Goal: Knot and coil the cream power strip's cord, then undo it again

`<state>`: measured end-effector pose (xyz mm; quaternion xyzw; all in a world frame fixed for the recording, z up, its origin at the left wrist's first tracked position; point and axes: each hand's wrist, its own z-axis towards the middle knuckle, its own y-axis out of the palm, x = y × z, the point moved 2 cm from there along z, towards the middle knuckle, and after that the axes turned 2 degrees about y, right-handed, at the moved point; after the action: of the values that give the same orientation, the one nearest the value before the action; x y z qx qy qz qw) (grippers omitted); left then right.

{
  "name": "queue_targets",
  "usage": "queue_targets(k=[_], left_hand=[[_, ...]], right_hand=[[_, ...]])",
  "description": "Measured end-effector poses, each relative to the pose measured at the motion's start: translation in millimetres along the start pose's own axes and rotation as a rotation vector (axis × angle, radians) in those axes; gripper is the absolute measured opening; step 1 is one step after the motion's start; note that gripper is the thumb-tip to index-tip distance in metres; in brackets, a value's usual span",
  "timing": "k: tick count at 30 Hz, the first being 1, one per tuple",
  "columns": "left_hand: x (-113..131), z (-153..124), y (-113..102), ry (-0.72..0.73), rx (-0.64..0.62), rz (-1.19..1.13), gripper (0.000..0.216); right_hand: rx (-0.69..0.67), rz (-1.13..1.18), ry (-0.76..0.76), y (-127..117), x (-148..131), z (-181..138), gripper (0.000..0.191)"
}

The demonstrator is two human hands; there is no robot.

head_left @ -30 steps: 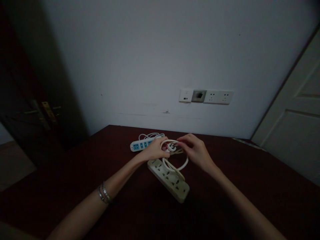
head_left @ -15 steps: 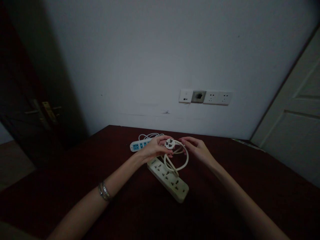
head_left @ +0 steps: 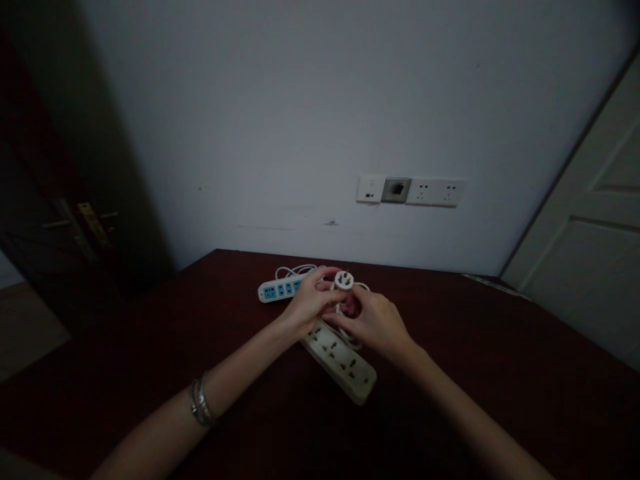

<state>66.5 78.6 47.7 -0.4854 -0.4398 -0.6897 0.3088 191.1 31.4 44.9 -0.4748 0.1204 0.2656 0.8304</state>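
Note:
A round white plug (head_left: 345, 280) with flat metal pins faces up toward me, pinched in my left hand (head_left: 309, 303). Just below and right of it, my right hand (head_left: 377, 321) is closed around the plug's white cord (head_left: 353, 341); its fingertips are partly hidden. Under both hands lies a cream power strip (head_left: 340, 363), angled across the table, its far end covered by my left hand. Behind my left hand sits a white power strip with blue sockets (head_left: 280, 289), its right end hidden.
The dark red table (head_left: 240, 427) meets a pale wall. Wall sockets (head_left: 435, 192) and a grey-framed plate (head_left: 396, 190) are set above the table. A thin strip-like item (head_left: 495, 285) lies at the back right edge. Doors stand on both sides.
My right hand has moved left and closed in beside the plug. The plug has tilted and shifted slightly up and right, and the big cord loop has drawn in behind the hands.

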Motion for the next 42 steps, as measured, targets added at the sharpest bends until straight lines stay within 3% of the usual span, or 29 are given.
queue_targets(k=[3, 6, 10, 14, 17, 21, 26, 28, 31, 34, 36, 39, 42], left_hand=[[5, -5, 3, 0.017, -0.037, -0.035, 0.040], [9, -5, 2, 0.005, -0.065, -0.088, 0.038], [11, -1, -1, 0.027, -0.015, -0.122, 0.035], [11, 6, -9, 0.063, 0.061, -0.148, 0.030], [10, 15, -20, 0.072, 0.096, -0.126, 0.027], [6, 24, -32, 0.091, 0.114, -0.061, 0.027], [3, 24, -34, 0.147, 0.004, 0.132, 0.022], [6, 19, -30, 0.247, -0.098, 0.337, 0.026], [15, 11, -23, 0.478, -0.215, 0.704, 0.026], [21, 8, -22, 0.589, -0.284, 0.798, 0.019], [21, 11, -24, 0.526, -0.273, 0.698, 0.024], [16, 20, -30, 0.331, -0.131, 0.427, 0.037], [6, 27, -35, 0.124, -0.004, 0.116, 0.027]], right_hand=[[-0.021, 0.050, 0.018, -6, -2, 1, 0.024], [-0.104, 0.262, 0.049, -15, 0, 6, 0.016], [-0.182, 0.579, 0.156, -29, 3, 12, 0.017], [-0.147, 0.780, 0.285, -53, 4, 16, 0.023], [-0.059, 0.863, 0.366, -73, 9, 17, 0.027], [0.165, 1.003, 0.372, -94, 23, 17, 0.028], [0.438, 1.130, 0.412, -115, 40, 19, 0.014], [0.520, 1.173, 0.471, -121, 45, 19, 0.006], [0.593, 1.239, 0.519, -128, 49, 19, 0.012], [0.637, 1.295, 0.516, -134, 54, 18, 0.018], [0.667, 1.312, 0.518, -137, 59, 18, 0.020], [0.700, 1.315, 0.523, -139, 66, 18, 0.022], [0.713, 1.324, 0.520, -138, 72, 19, 0.022]])
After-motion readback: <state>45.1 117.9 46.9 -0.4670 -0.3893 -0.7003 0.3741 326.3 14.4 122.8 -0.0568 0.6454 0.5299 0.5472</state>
